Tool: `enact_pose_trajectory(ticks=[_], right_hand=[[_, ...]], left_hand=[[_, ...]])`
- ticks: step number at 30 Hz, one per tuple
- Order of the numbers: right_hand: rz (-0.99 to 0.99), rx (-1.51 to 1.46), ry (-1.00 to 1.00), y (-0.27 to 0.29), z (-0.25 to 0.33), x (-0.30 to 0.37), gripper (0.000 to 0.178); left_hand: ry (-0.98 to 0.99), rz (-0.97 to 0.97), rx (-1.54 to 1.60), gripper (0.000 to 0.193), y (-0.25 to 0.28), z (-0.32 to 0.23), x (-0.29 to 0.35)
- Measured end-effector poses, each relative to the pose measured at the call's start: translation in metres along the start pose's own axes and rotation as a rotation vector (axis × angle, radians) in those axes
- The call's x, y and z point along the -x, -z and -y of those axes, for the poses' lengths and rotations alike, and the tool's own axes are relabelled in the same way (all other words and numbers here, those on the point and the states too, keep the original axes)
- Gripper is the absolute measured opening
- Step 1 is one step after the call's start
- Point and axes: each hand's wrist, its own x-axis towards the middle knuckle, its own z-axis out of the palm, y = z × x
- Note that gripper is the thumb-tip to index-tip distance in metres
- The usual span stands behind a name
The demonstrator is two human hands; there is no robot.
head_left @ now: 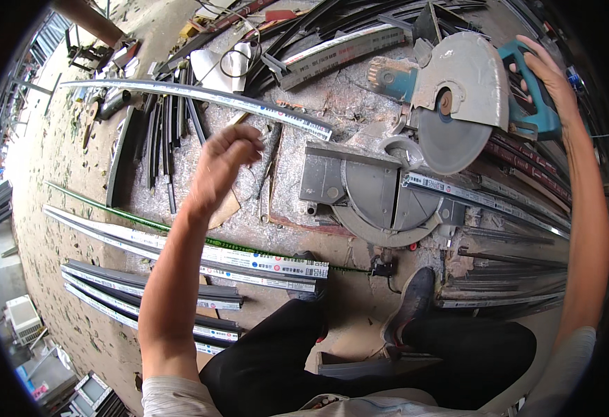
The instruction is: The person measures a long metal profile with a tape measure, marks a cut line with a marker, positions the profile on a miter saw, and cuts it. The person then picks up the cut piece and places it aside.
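Note:
My right hand (551, 78) is wrapped round the teal handle of a mitre saw (461, 69). Its grey guard is raised, and the round blade (450, 139) hangs above the turntable base (370, 187). A printed metal profile (485, 198) lies on the base's right side, one end near the table slot. My left hand (228, 156) hovers left of the saw, fingers curled in, with nothing seen in them. Just beyond it a long printed profile (200, 92) stretches leftward, its right end near the saw's fence. The hand looks apart from it.
An extended green tape measure (249, 249) runs along several printed profiles (269, 260) near my feet. More profiles (158, 292) lie at the near left. Dark offcuts (165, 132) and metal lengths (346, 52) cover the far floor. Dark profiles (513, 271) are stacked right of the saw.

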Motion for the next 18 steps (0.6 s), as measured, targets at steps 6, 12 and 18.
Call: enact_pose_trajectory(ticks=[6, 12, 18], right_hand=[[-0.037, -0.012, -0.002, 0.005, -0.028, -0.002, 0.051], [-0.108, 0.092, 0.041, 0.004, -0.032, -0.034, 0.054], [-0.115, 0.034, 0.088, 0.008, -0.053, -0.037, 0.058]], left_hand=[[-0.149, 0.419, -0.08, 0.019, -0.102, -0.128, 0.095], [-0.493, 0.642, 0.084, 0.03, -0.139, -0.215, 0.154], [-0.73, 0.264, 0.474, 0.033, -0.197, -0.231, 0.222]])
